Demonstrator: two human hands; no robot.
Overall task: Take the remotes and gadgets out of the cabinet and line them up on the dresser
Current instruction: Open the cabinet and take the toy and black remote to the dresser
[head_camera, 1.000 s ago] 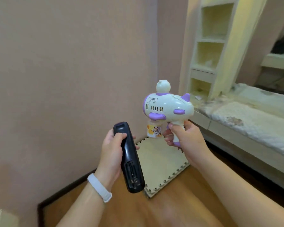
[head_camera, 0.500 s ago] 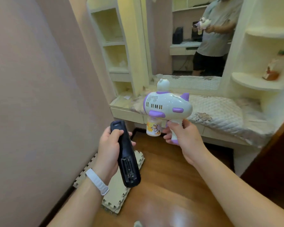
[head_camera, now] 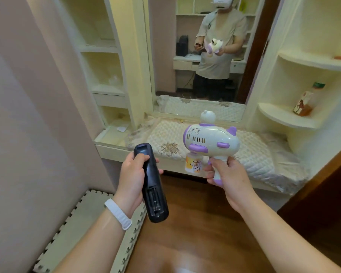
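the left hand (head_camera: 132,178) is wrapped around a black remote (head_camera: 151,184), held upright with its back toward the camera — the battery bay near the lower end is open and bare. a white band (head_camera: 118,213) sits on that wrist. the right hand (head_camera: 227,174) grips the handle of a white and purple toy gun (head_camera: 209,139), its barrel pointing left; a small bear figure stands on top and a little printed bottle hangs under the barrel just beside the fingers. both things are held in the air, apart from each other, in front of the dresser (head_camera: 252,152), whose top is covered by a quilted cloth. behind it a mirror (head_camera: 165,56) reflects the person holding both things. a bottle (head_camera: 307,99) stands on a curved shelf at right. a foam mat (head_camera: 77,229) lies on the wood floor by the wall.
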